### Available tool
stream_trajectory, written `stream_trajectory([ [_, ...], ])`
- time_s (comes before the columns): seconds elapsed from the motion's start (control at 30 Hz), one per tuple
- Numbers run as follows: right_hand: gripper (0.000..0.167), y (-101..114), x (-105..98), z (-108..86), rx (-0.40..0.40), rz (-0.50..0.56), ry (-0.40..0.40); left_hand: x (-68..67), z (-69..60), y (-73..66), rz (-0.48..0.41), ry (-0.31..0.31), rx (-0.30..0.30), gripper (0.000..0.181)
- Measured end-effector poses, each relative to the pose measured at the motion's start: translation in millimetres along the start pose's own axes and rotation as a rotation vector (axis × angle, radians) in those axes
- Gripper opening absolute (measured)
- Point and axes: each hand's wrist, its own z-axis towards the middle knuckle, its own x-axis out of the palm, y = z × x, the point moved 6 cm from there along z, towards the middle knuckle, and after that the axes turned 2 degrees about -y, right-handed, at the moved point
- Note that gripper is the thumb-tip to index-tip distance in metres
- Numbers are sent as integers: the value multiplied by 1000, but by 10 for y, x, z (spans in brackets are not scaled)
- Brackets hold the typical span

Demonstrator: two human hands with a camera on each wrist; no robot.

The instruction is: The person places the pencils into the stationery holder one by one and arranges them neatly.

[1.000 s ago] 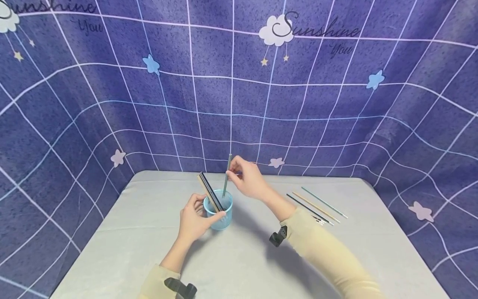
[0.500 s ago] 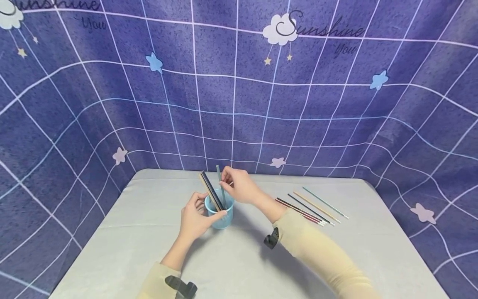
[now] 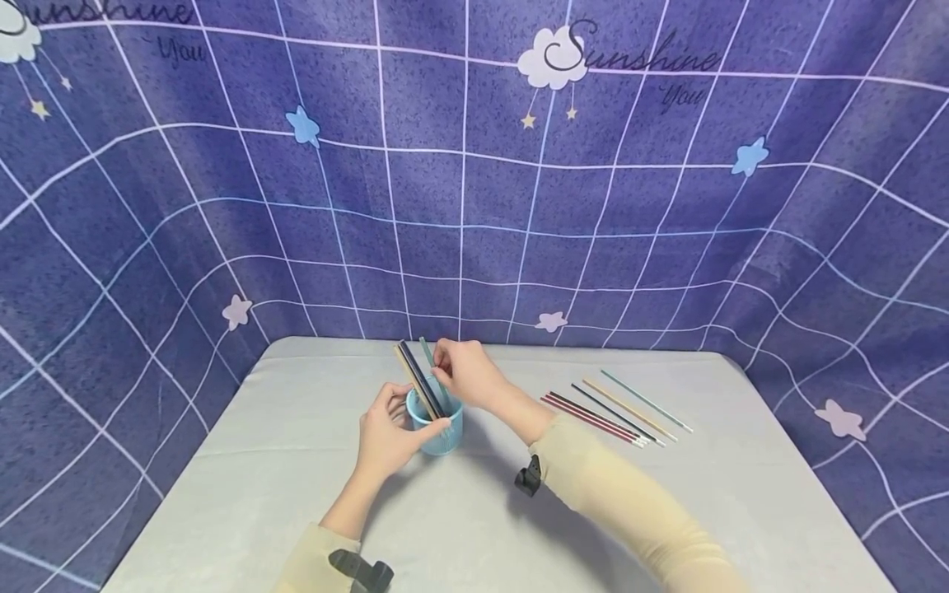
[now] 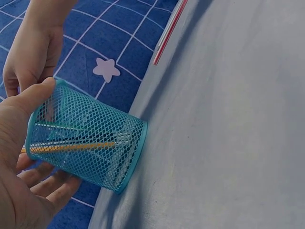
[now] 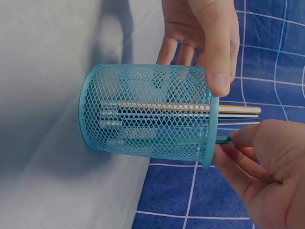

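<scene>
A light blue mesh pen cup [image 3: 445, 441] stands upright on the table, gripped at its rim by my left hand [image 3: 387, 436], thumb on the near side and fingers round the other. Several pencils [image 3: 417, 375], yellow and dark, lean inside it towards the left. My right hand [image 3: 474, 375] pinches a green pencil [image 5: 222, 140] just above the rim. Through the mesh in the right wrist view, that pencil's lower end sits near the cup's bottom, beside the other pencils' pale ends.
Right of the cup, several pencils lie roughly side by side on the white cloth: red ones [image 3: 589, 422], a dark one [image 3: 604, 403], a yellow one [image 3: 630, 409] and a teal one [image 3: 645, 401]. A purple gridded curtain [image 3: 489, 198] stands behind the table.
My right hand has moved down and left, lowering the green pencil deeper into the cup. The red pencils, earlier hidden behind the right forearm, now show. My left hand keeps its hold.
</scene>
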Motion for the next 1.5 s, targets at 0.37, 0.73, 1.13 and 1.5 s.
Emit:
stream_trajectory([
  [0.37, 8, 0, 89, 74, 44, -51, 36, 3, 3, 8, -1, 0, -1, 70],
  [0.73, 6, 40, 103, 112, 66, -95, 59, 4, 0, -8, -13, 8, -10, 71],
  [1.13, 7, 20, 170, 108, 88, -98, 53, 3, 5, 4, -37, 10, 1, 68],
  [1.5, 4, -2, 44, 82, 61, -41, 42, 13, 6, 13, -23, 9, -9, 70],
])
